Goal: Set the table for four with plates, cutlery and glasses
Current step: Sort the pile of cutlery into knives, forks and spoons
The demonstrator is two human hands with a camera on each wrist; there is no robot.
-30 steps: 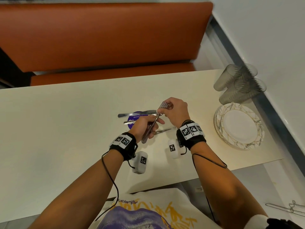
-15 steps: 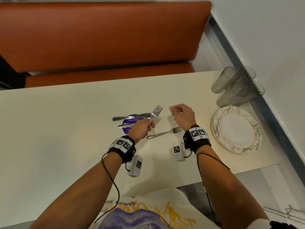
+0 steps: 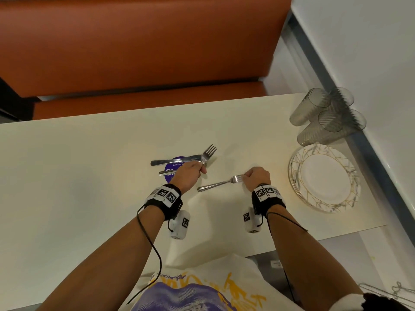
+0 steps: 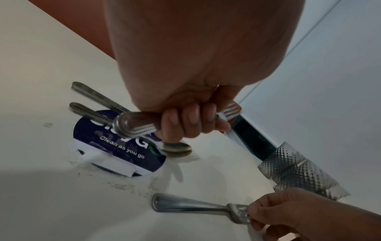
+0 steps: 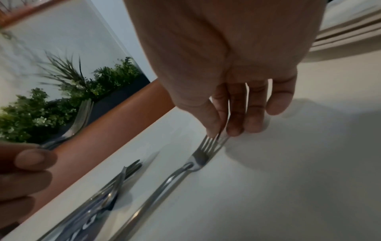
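Observation:
My left hand [image 3: 190, 172] grips a small bundle of forks [image 3: 208, 152] by the handles, tines pointing away from me; the handle ends [image 4: 134, 125] stick out of the curled fingers. One more fork [image 3: 219, 183] lies on the cream table [image 3: 89, 176], and my right hand [image 3: 254, 177] pinches its tines [image 5: 214, 138] between thumb and forefinger. A knife [image 3: 175, 160] and a spoon handle [image 3: 165, 173] lie across a round purple sticker [image 3: 174, 169] behind the left hand. At the table's right end sit stacked gold-veined plates [image 3: 323, 178] and several grey ribbed glasses [image 3: 325, 115].
An orange bench [image 3: 134, 52] runs along the table's far side. A white wall [image 3: 370, 52] closes off the right end just past the glasses. The table's near edge is at my body. Green plants [image 5: 62, 97] show beyond the bench.
One second ago both hands held the fork bundle together. The right hand let go, dropped to the lone fork on the table and now pinches its tines; the left hand keeps the bundle.

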